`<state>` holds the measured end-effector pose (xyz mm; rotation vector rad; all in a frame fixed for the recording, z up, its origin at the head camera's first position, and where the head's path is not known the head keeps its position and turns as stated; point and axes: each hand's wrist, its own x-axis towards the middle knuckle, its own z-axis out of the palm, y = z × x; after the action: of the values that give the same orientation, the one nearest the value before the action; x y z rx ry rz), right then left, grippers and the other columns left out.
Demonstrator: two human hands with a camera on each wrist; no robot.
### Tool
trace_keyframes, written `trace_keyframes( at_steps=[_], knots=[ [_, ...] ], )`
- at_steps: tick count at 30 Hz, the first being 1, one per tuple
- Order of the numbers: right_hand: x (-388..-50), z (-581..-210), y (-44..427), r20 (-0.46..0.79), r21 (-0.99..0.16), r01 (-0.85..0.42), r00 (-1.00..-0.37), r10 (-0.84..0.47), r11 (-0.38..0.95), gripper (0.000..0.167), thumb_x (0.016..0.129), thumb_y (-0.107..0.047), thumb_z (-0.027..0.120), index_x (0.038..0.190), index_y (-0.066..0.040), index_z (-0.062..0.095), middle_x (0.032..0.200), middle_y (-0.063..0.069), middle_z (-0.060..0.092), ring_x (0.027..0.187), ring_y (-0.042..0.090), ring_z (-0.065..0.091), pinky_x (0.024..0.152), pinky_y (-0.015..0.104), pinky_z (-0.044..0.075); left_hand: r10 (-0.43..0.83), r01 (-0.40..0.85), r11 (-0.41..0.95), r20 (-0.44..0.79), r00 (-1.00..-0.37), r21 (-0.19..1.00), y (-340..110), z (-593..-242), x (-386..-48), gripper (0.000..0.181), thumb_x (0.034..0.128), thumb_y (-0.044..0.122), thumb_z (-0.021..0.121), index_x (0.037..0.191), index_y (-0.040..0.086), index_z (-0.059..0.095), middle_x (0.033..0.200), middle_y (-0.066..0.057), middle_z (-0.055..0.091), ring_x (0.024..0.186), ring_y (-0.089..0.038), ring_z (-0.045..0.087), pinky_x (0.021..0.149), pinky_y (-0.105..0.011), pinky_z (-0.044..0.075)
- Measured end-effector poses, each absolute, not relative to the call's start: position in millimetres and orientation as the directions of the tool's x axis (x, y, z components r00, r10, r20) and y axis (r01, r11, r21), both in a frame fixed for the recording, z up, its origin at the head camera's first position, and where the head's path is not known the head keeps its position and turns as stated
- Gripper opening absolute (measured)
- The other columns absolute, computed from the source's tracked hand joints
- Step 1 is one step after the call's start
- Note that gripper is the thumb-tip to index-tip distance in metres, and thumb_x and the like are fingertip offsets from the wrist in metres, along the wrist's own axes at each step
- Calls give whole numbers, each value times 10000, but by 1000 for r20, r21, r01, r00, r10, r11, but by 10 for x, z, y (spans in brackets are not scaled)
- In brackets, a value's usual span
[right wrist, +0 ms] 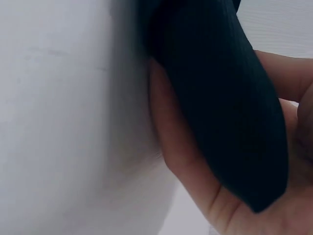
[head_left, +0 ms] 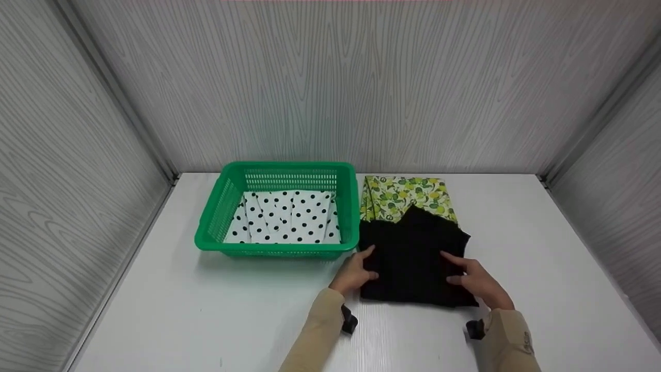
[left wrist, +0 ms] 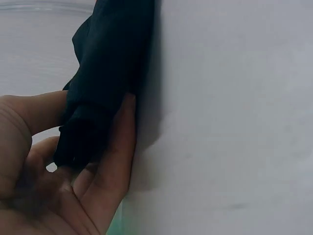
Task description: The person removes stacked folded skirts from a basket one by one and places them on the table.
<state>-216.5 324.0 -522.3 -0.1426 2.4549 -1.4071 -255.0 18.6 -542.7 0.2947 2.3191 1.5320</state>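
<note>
Left hand [head_left: 352, 273] and right hand [head_left: 480, 284] pinching a black cloth [head_left: 413, 261]
Their fingers are gripping its opposite sides, beside the green plastic basket [head_left: 276, 247] (it is partly covering a lemon-print cloth [head_left: 405, 194]).

In the wrist views, blurred shadows lie on the table [head_left: 248, 320] beside the left hand [head_left: 352, 274] and right hand [head_left: 480, 282]. Between their grips, under muted light, the black cloth [head_left: 408, 263] shows little detail.

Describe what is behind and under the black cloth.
Behind the black cloth lies a yellow-green patterned cloth, its near edge covered. Fingers of the left hand and right hand sit beneath the black cloth's sides; anything under its middle is hidden.
</note>
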Motion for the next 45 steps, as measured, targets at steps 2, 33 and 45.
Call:
trace_keyframes(
  at_steps=[2,33,45],
  knots=[
    [-2158,-5232,3237,-213,-859,67,-948,-235,508,685,945,55,573,1572,22,299,1614,340,107,1470,533,24,1141,675,146,354,-22,391,-172,-919,920,186,-5435,-2544,720,901,-24,705,1553,51,408,1579,-197,372,1462,-357,310,1149,-471,322],
    [-2235,-4813,2880,217,-688,-72,-970,110,722,361,952,-37,676,1261,142,623,1208,345,629,1098,483,611,921,576,491,658,386,504,-54,-751,773,-240,-4630,-2231,443,1044,208,590,1445,24,550,1415,-131,584,1204,-255,609,984,-359,496],
    [-2653,-4532,2234,267,-794,-238,-963,-30,560,359,925,-18,707,1259,101,650,1245,281,646,1108,409,639,945,519,508,458,458,455,240,-856,764,-771,-4484,-2490,464,1041,155,589,1468,-8,504,1362,-211,591,1256,-390,544,1029,-542,439]
  ],
)
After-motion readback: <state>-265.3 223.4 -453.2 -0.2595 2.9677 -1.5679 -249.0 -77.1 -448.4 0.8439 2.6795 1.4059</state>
